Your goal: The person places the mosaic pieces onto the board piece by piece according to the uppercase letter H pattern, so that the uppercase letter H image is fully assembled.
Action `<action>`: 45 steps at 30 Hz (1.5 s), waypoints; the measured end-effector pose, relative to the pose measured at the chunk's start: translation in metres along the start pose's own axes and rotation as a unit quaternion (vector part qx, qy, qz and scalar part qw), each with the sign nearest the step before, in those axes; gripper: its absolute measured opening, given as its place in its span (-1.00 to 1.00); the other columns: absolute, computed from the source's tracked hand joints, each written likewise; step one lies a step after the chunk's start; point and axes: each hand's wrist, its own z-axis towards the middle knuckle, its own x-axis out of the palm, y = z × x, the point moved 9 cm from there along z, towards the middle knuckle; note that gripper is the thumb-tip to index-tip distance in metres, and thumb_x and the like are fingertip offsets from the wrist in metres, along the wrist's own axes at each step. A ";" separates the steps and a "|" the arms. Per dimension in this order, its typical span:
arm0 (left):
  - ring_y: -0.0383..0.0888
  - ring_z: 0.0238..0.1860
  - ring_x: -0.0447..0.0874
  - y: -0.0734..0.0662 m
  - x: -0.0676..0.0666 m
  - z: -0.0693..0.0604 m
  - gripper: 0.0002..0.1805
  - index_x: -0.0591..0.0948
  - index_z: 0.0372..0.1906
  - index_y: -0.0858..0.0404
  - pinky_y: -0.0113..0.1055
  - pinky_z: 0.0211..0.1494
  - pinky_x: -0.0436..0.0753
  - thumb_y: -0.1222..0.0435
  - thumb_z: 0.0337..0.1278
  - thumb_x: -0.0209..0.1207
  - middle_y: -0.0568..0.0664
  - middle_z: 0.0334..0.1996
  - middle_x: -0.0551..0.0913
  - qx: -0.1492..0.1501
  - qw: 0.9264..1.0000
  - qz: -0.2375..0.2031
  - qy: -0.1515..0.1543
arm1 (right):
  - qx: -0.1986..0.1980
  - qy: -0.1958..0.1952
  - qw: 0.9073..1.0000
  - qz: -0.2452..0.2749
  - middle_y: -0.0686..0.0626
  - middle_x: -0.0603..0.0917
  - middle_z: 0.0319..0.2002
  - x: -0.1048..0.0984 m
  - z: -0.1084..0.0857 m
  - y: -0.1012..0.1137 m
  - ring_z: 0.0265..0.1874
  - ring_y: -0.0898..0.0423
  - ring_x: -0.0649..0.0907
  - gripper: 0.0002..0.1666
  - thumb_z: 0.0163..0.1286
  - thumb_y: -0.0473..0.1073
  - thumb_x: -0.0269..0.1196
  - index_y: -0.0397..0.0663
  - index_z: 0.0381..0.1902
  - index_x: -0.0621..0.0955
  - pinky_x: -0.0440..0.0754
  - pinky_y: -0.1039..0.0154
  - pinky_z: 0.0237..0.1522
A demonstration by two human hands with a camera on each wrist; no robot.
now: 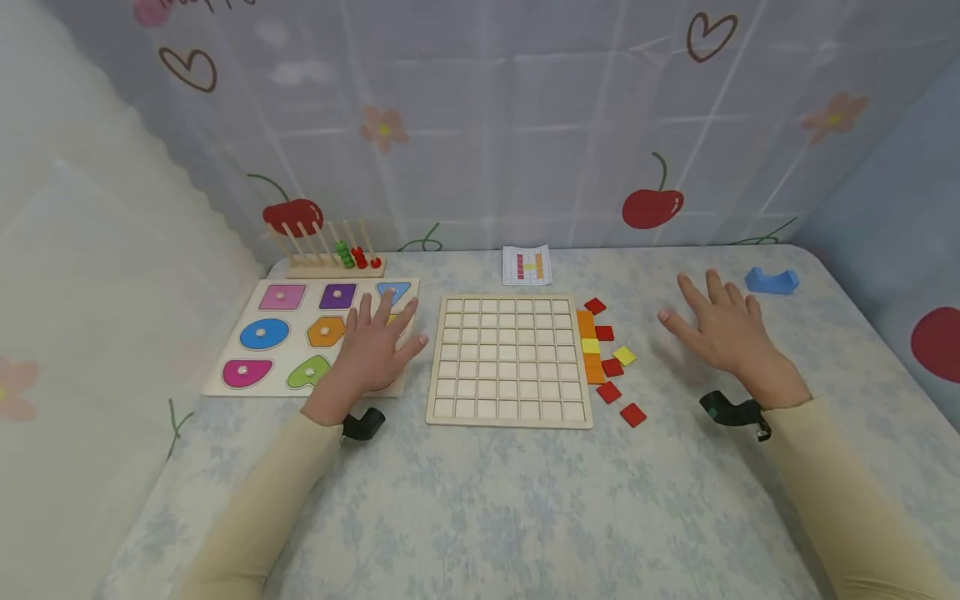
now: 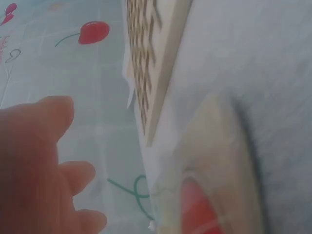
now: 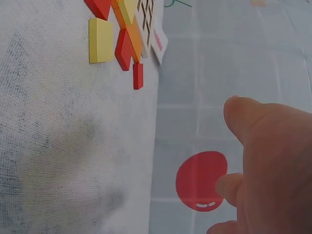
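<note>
Fingers spread, my left hand (image 1: 372, 348) is over the right part of a shape puzzle board (image 1: 303, 334) and holds nothing. In the left wrist view, this hand (image 2: 34, 165) appears beside the blurred board edge. My right hand (image 1: 726, 333), also spread and holding nothing, is at the right, near a blue curved block (image 1: 772, 281). Between the hands lies a wooden grid board (image 1: 508, 361) with bare cells. Along its right edge are orange tiles (image 1: 586, 323), a yellow tile (image 1: 625, 356) and several red tiles (image 1: 633, 415), some tilted at angles.
A small printed pattern card (image 1: 527, 265) lies behind the grid board. At the back left stands a wooden peg rack (image 1: 335, 265) with green and red beads. A curtain (image 1: 487, 125) with cherries and hearts hangs behind the cloth-covered table (image 1: 510, 508).
</note>
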 end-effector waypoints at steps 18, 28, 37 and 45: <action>0.47 0.62 -0.19 -0.030 0.028 -0.010 -0.41 0.27 0.58 0.19 0.40 0.57 -0.08 0.16 0.57 -0.09 0.27 0.59 0.18 0.029 0.999 0.040 0.017 | 0.003 0.032 0.999 -0.019 -0.64 -0.08 0.51 0.014 -0.003 -0.001 0.40 -0.72 0.06 0.04 0.53 0.36 -0.07 -0.29 0.61 0.00 -0.05 -0.63 0.38; 0.42 0.63 -0.19 -0.036 0.038 -0.012 -0.41 0.28 0.55 0.32 0.35 0.61 -0.13 0.21 0.55 -0.07 0.25 0.60 0.18 0.021 0.996 0.067 0.052 | -0.004 0.034 0.999 -0.012 -0.64 -0.04 0.50 0.020 -0.004 -0.001 0.41 -0.72 0.07 0.02 0.54 0.33 -0.05 -0.27 0.61 0.01 -0.04 -0.63 0.37; 0.38 0.64 -0.16 -0.047 0.045 -0.006 -0.40 0.31 0.53 0.35 0.33 0.61 -0.10 0.16 0.55 -0.07 0.19 0.61 0.18 0.016 0.997 0.058 0.045 | 0.000 0.042 0.999 -0.005 -0.63 -0.04 0.51 0.020 -0.008 0.002 0.42 -0.68 0.07 0.01 0.53 0.29 0.00 -0.26 0.62 0.00 -0.05 -0.62 0.38; 0.41 0.59 0.02 -0.059 0.051 -0.006 -0.40 0.26 0.49 0.54 0.28 0.59 0.10 0.27 0.53 -0.07 0.37 0.56 0.20 0.045 0.998 0.007 0.036 | 0.003 0.043 0.999 0.001 -0.63 -0.02 0.51 0.023 -0.011 0.002 0.43 -0.66 0.08 -0.01 0.53 0.26 0.00 -0.29 0.61 0.02 0.00 -0.60 0.39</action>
